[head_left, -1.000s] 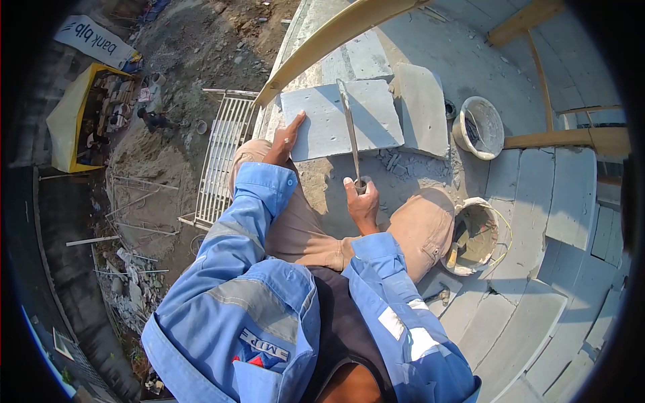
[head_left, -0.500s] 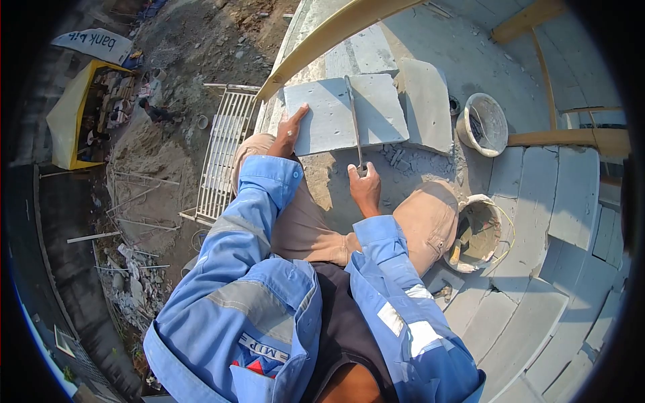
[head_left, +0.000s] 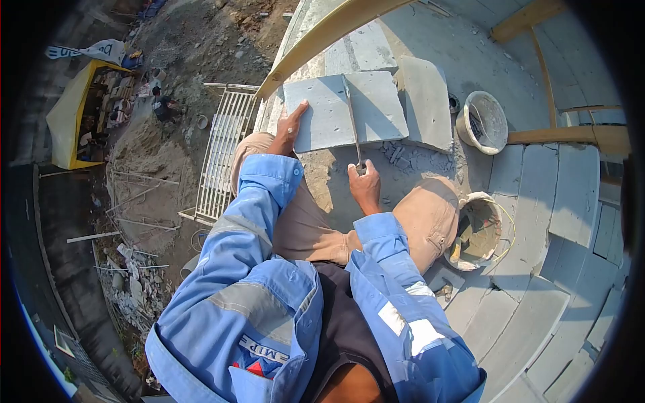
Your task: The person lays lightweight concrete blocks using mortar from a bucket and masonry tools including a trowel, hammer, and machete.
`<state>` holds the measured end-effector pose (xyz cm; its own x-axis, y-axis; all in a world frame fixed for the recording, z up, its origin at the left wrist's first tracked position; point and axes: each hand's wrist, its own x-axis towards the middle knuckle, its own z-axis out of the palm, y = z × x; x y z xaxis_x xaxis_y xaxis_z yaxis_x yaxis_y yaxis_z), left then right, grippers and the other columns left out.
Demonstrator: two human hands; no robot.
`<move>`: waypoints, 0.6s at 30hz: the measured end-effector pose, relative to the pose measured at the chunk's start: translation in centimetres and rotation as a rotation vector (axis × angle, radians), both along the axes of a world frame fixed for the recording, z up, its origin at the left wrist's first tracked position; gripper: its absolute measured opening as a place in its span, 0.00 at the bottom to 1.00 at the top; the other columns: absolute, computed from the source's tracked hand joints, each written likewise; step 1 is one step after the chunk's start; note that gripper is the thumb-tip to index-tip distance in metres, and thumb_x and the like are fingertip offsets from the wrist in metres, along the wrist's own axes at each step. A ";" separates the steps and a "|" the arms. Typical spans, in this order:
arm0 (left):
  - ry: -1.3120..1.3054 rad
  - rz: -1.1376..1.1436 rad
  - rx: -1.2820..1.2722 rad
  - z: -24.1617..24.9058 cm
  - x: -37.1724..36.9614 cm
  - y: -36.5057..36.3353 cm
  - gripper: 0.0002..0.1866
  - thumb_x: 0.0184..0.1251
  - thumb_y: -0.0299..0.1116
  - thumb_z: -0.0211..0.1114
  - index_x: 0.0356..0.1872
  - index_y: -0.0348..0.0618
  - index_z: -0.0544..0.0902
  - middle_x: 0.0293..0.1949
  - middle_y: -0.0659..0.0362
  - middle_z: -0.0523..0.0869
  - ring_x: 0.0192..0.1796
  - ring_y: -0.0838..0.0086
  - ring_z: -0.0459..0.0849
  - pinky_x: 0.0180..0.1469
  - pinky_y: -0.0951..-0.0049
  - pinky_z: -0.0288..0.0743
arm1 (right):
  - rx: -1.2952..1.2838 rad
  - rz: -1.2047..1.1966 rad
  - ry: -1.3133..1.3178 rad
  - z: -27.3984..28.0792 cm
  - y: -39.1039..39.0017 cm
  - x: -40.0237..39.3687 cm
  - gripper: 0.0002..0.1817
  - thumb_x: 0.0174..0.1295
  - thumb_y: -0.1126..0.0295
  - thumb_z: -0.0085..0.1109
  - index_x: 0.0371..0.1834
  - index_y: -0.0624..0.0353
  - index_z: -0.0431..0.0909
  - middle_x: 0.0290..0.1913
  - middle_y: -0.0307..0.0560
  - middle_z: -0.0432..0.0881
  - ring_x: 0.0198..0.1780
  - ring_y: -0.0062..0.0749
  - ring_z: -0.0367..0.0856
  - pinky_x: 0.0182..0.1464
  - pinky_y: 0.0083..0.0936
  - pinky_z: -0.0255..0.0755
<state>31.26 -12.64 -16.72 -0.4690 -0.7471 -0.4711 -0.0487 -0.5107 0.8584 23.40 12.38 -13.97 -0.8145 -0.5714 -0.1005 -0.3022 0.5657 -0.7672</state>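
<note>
A pale grey lightweight concrete block lies in front of me, across my lap side of the wall. My left hand grips its left end, with one finger stretched along the top face. A handsaw runs lengthwise away from me over the block, its narrow blade set across the middle. Wrapped round the saw's dark handle is my right hand, just off the block's near edge. Another block rests to the right, and more block lies behind.
A curved wooden beam passes over the far left side. White metal railing stands at left, beside a drop to the ground. To the right are a whitish bucket and a mortar bucket. Block rubble lies below.
The saw and my right hand have shifted very slightly; the left hand keeps its place on the block. Far off at left, a banner has folded over and a distant person has changed posture.
</note>
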 end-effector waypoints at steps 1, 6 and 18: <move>0.001 -0.006 -0.005 0.2 -0.1 0.0 0.38 0.63 0.52 0.74 0.66 0.38 0.72 0.50 0.51 0.86 0.45 0.68 0.87 0.46 0.69 0.82 | 0.003 -0.002 0.004 0.0 -0.1 0.0 0.18 0.62 0.58 0.63 0.30 0.65 0.76 0.24 0.60 0.80 0.27 0.56 0.82 0.32 0.45 0.72; -0.018 -0.052 0.045 0.5 0.0 0.0 0.37 0.63 0.56 0.71 0.62 0.35 0.75 0.45 0.52 0.87 0.41 0.67 0.88 0.45 0.68 0.83 | -0.073 -0.047 -0.116 2.8 -0.3 0.5 0.19 0.62 0.57 0.61 0.30 0.66 0.75 0.25 0.64 0.81 0.29 0.64 0.81 0.34 0.49 0.72; -0.041 -0.023 0.073 1.0 0.0 0.0 0.38 0.61 0.52 0.75 0.63 0.34 0.74 0.48 0.51 0.86 0.43 0.66 0.88 0.47 0.67 0.84 | -0.070 -0.039 -0.113 2.0 0.0 0.4 0.18 0.61 0.58 0.61 0.30 0.65 0.75 0.26 0.66 0.81 0.31 0.66 0.82 0.34 0.49 0.74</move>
<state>31.27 -12.68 -15.76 -0.4646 -0.6995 -0.5430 -0.0950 -0.5703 0.8159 23.83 12.42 -11.98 -0.8218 -0.5487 -0.1535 -0.1908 0.5189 -0.8333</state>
